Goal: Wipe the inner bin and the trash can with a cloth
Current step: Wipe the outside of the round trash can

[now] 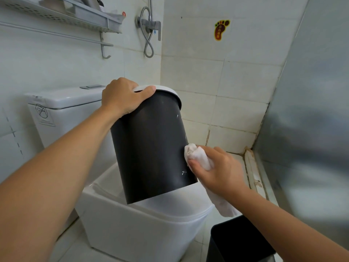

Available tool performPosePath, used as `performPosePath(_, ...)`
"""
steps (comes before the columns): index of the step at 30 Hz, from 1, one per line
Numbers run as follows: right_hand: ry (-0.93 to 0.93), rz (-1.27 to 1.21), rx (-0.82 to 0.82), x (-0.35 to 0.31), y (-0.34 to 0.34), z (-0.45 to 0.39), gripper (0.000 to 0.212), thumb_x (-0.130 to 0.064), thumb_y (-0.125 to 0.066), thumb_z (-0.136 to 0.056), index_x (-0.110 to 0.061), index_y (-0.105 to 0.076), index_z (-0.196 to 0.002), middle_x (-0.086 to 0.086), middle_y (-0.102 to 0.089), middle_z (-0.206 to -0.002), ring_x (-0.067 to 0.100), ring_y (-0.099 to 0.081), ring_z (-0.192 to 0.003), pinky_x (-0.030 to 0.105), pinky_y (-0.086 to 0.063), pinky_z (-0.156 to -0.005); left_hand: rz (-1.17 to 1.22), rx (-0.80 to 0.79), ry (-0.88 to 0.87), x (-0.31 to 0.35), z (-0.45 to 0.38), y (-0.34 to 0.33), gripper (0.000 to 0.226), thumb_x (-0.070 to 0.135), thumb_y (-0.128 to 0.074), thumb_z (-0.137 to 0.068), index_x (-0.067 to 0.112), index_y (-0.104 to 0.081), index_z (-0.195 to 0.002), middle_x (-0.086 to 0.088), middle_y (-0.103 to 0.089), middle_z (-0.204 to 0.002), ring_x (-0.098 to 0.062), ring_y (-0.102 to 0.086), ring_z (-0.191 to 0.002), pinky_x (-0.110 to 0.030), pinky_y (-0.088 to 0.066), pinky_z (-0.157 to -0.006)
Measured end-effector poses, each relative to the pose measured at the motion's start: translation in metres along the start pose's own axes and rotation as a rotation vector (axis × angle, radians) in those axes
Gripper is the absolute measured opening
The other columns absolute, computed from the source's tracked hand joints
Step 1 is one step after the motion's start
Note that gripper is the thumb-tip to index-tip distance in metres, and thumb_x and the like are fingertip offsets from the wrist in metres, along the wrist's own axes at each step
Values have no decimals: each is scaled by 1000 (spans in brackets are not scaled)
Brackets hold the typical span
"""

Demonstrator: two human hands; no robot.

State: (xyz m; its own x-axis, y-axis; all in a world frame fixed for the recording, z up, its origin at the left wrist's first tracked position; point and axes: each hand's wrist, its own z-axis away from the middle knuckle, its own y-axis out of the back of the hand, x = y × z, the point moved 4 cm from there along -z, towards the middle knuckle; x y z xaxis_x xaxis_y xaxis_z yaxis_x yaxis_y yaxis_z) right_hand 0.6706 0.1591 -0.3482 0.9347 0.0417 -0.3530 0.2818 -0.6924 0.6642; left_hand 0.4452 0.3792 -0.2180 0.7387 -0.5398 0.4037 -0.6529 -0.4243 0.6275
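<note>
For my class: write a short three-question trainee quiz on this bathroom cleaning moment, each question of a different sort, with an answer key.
1. True or false: the left hand grips the dark bin at its white rim.
2. Multiple choice: where does the white cloth touch the bin? A) inside it, B) on its outer side wall, C) on its bottom.
3. Fill in: the bin is held tilted above the closed lid of the ___.

Key:
1. True.
2. B; the right hand presses the bunched cloth against the wall low on the right side.
3. Toilet.
</note>
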Motion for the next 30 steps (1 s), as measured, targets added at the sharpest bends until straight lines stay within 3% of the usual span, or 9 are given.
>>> performPosePath(4,217,-94,-42,-26,-1,26,43,-67,-61,-88,-46,-67,-124,-15,-57,-81,8,-55,-66,27,-49,-55,0,17,14,-4,0,0,71,77,-52,-84,15,-32,-56,-4,-36,-53,-26,-38,-54,-35,-27,-54)
performPosePath(7,373,-63,-52,-37,-4,31,44,-64,-64,-87,-44,-67,-126,-14,-55,-80,8,-53,-66,27,-47,-52,15,20,-4,-3,1,0,71,76,-52,-85,14,-34,-56,-4,-36,-54,-26,-37,-54,-35,-27,-55)
performPosePath(13,-19,-42,2,-8,-4,-3,42,-74,-50,-84,-45,-69,-108,-12,-59,-77,9,-58,-67,37,-54,-62,43,21,-18,-7,5,6,72,79,-50,-82,14,-33,-56,-4,-33,-54,-25,-34,-53,-35,-26,-55)
performPosePath(15,4,-45,16,-13,-3,0,38,-72,-54,-84,-48,-69,-110,-12,-59,-77,10,-59,-66,37,-54,-60,25,20,-9,-4,5,6,72,79,-50,-83,15,-32,-56,-3,-33,-53,-25,-35,-53,-34,-25,-54)
performPosePath(19,237,-94,-51,-29,-3,18,40,-63,-65,-84,-48,-69,-121,-12,-55,-78,11,-56,-62,33,-50,-52,11,18,-11,0,4,3,71,78,-52,-84,15,-33,-56,-3,-35,-53,-25,-36,-53,-34,-26,-54)
performPosePath(24,14,-38,-1,-12,-4,1,42,-74,-50,-85,-46,-68,-111,-11,-62,-82,11,-60,-69,38,-55,-60,1,23,4,-5,4,4,72,78,-50,-84,15,-34,-56,-3,-37,-53,-25,-38,-54,-34,-27,-54)
performPosePath(28,168,-73,-17,-30,-6,17,41,-69,-57,-86,-48,-68,-120,-12,-58,-80,11,-59,-64,33,-52,-53,37,20,-2,-9,3,3,74,82,-47,-81,14,-37,-54,-5,-38,-53,-27,-39,-53,-35,-30,-56)
performPosePath(30,153,-81,-40,-26,-5,13,41,-70,-57,-85,-49,-67,-118,-12,-60,-82,11,-60,-67,34,-53,-56,39,22,-16,-9,3,3,74,82,-46,-81,13,-38,-55,-5,-39,-54,-26,-39,-54,-35,-29,-57)
